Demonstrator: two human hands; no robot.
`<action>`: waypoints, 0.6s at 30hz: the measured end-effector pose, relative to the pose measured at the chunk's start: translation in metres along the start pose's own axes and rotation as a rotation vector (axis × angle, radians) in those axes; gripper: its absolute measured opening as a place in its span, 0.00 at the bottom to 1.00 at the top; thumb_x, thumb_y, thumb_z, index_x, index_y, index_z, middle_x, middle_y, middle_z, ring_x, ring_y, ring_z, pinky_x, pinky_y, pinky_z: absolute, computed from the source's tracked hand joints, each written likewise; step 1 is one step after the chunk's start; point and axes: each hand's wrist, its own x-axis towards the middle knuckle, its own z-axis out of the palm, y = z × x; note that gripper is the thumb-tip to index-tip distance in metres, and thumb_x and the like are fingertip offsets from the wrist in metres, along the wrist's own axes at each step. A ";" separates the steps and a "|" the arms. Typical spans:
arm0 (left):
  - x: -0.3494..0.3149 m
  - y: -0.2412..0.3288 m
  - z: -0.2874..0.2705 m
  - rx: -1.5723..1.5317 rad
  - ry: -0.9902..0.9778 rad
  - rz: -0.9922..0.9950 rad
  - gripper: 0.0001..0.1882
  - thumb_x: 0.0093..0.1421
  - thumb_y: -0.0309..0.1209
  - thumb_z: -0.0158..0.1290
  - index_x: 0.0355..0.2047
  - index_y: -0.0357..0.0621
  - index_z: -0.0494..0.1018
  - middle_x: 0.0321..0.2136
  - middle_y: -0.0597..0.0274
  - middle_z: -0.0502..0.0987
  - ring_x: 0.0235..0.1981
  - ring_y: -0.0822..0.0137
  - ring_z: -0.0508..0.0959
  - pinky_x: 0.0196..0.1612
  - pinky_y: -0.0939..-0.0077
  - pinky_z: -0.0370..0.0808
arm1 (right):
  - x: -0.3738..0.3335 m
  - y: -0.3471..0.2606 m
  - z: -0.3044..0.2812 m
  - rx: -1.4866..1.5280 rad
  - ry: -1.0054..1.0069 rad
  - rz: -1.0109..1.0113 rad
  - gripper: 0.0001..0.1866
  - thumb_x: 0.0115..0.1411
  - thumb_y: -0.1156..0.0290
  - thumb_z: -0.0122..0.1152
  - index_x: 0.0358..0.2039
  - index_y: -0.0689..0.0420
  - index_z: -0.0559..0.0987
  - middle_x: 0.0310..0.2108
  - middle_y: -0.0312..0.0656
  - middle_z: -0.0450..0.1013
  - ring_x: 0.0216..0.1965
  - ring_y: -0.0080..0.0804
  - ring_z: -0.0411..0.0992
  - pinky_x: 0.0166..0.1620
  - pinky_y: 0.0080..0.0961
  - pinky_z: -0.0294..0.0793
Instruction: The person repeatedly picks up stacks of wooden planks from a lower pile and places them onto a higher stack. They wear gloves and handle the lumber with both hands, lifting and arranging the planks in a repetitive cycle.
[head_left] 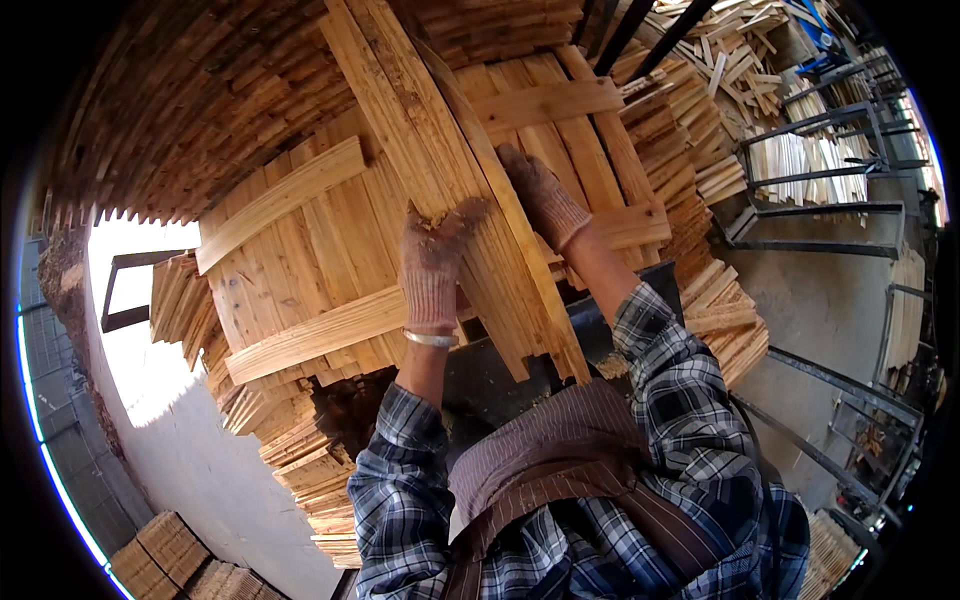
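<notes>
Long wooden boards (440, 170) lie side by side at a slant in front of me, their near ends close to my apron. My left hand (436, 255), in a dusty knitted glove, grips them at the left edge, with part of the hand across the top face. On the far right edge, my right hand (543, 195), also gloved, holds the boards; some of its fingertips are hidden. Sawdust sits on the wood near my left hand. Beneath are slatted wooden panels with cross battens, one at the left (300, 235) and another at the right (560, 130).
Stacked wood slats (200, 110) rise at the far left, and more stacks (715, 310) stand at the right. Metal frames (820, 240) stand on the right-hand floor. Loose wood strips (720, 60) are heaped at the back right. Bundled wood (165, 550) lies at the lower left.
</notes>
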 end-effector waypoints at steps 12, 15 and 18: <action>0.086 -0.130 -0.045 0.446 -0.068 0.015 0.25 0.72 0.35 0.40 0.62 0.34 0.52 0.38 0.49 0.74 0.30 0.69 0.78 0.34 0.82 0.81 | 0.043 0.098 -0.056 -0.186 -0.054 0.214 0.57 0.44 0.54 0.73 0.67 0.67 0.54 0.65 0.56 0.59 0.65 0.44 0.59 0.63 0.28 0.60; 0.078 -0.112 -0.007 -0.324 -0.021 -0.151 0.25 0.71 0.34 0.42 0.63 0.37 0.53 0.36 0.52 0.75 0.31 0.70 0.78 0.33 0.82 0.81 | 0.046 0.110 -0.077 -0.159 0.029 0.193 0.57 0.43 0.56 0.75 0.67 0.68 0.54 0.65 0.56 0.58 0.65 0.43 0.59 0.63 0.28 0.59; 0.075 -0.134 -0.075 -0.319 0.013 -0.044 0.26 0.69 0.30 0.41 0.65 0.37 0.51 0.38 0.49 0.75 0.31 0.66 0.78 0.35 0.80 0.79 | 0.039 0.088 -0.060 -0.220 0.013 0.149 0.57 0.42 0.57 0.75 0.67 0.66 0.53 0.65 0.57 0.58 0.65 0.44 0.60 0.64 0.29 0.59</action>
